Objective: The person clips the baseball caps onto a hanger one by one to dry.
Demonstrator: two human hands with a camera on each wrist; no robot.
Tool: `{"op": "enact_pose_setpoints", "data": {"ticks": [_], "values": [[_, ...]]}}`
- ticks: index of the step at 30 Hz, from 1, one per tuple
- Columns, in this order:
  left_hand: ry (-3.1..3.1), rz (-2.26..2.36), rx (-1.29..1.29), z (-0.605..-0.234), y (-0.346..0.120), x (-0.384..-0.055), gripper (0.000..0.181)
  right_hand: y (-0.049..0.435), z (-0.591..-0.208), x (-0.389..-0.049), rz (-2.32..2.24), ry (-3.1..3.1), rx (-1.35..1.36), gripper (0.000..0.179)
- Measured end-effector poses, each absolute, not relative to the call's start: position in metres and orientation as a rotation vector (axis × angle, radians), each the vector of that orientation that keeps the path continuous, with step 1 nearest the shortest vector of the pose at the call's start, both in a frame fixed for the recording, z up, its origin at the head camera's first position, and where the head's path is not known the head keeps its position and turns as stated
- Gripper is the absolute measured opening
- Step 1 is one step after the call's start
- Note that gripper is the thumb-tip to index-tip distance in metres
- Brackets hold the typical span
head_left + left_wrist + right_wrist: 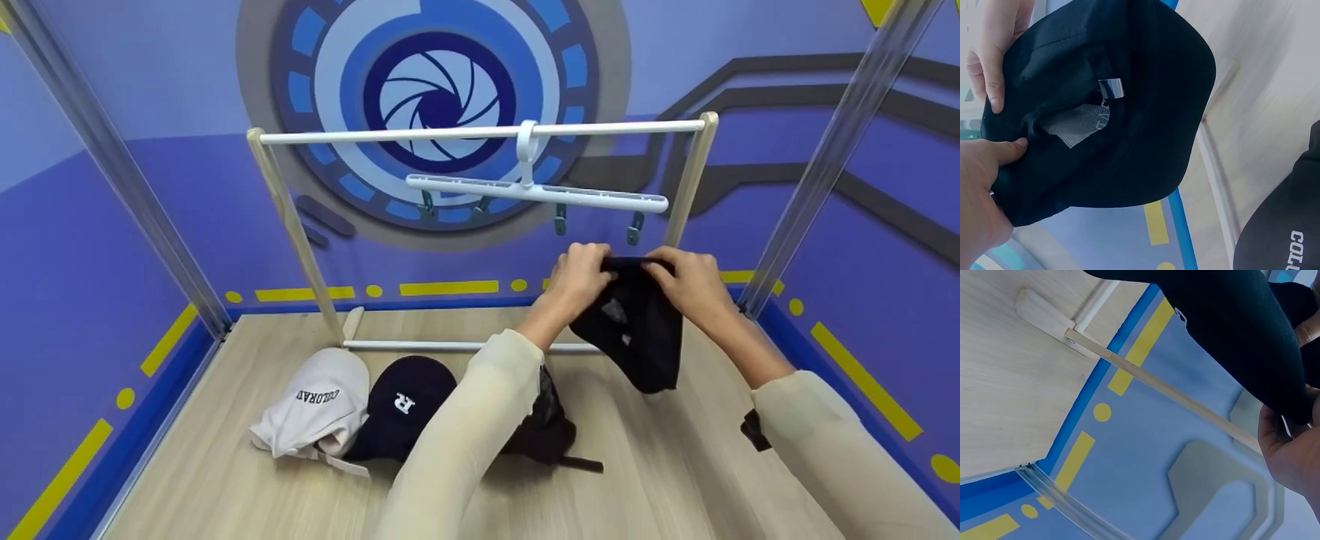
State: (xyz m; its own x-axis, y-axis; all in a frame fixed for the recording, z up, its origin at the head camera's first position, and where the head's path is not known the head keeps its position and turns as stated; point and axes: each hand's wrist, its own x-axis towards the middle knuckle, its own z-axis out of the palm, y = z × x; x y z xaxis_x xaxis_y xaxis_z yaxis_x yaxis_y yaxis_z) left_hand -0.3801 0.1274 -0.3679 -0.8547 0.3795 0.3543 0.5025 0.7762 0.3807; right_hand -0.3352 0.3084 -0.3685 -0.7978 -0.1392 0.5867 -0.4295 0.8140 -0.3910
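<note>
My left hand (581,276) and right hand (691,289) pinch the upper edge of a black cap (641,337), one at each side. The cap hangs between them in the air, its brim pointing down. A metal buckle (1111,88) and a patch of pale mesh lining (1075,125) show on it in the left wrist view. Just above the hands are dark green clips (635,227) on a white hanger (592,196). In the right wrist view, the right hand's fingers (1272,433) curl at the cap's edge.
The hanger hooks over the white rod (390,136) of a wooden-sided rack (289,217). On the table lie a light cap (319,397), a navy cap with a white R (409,382), and a dark cap (551,424) partly hidden behind my left sleeve. Blue printed walls surround the table.
</note>
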Motion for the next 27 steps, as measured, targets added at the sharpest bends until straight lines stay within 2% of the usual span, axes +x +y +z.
{"op": "enact_pose_setpoints", "data": {"ticks": [5, 8, 13, 15, 19, 27], "values": [[-2.761, -0.650, -0.674, -0.366, 0.129, -0.386, 0.012, 0.309, -0.369, -0.341, 0.705, -2.474, 0.386, 0.017], [-2.808, -0.685, -0.693, -0.360, 0.132, -0.388, 0.022, 0.312, -0.368, -0.343, 0.703, -2.504, 0.367, 0.019], [-2.719, -1.123, -0.822, -0.349, 0.134, -0.393, 0.049, 0.319, -0.364, -0.344, 0.685, -2.511, 0.345, 0.020], [-2.631, -1.371, -0.869, -0.348, 0.133, -0.393, 0.054, 0.321, -0.364, -0.345, 0.679, -2.503, 0.343, 0.019], [-2.465, -1.697, -0.912, -0.348, 0.133, -0.393, 0.053, 0.323, -0.365, -0.345, 0.671, -2.490, 0.348, 0.017], [-2.170, -1.997, -0.887, -0.345, 0.141, -0.390, 0.044, 0.324, -0.365, -0.345, 0.665, -2.494, 0.346, 0.018]]}}
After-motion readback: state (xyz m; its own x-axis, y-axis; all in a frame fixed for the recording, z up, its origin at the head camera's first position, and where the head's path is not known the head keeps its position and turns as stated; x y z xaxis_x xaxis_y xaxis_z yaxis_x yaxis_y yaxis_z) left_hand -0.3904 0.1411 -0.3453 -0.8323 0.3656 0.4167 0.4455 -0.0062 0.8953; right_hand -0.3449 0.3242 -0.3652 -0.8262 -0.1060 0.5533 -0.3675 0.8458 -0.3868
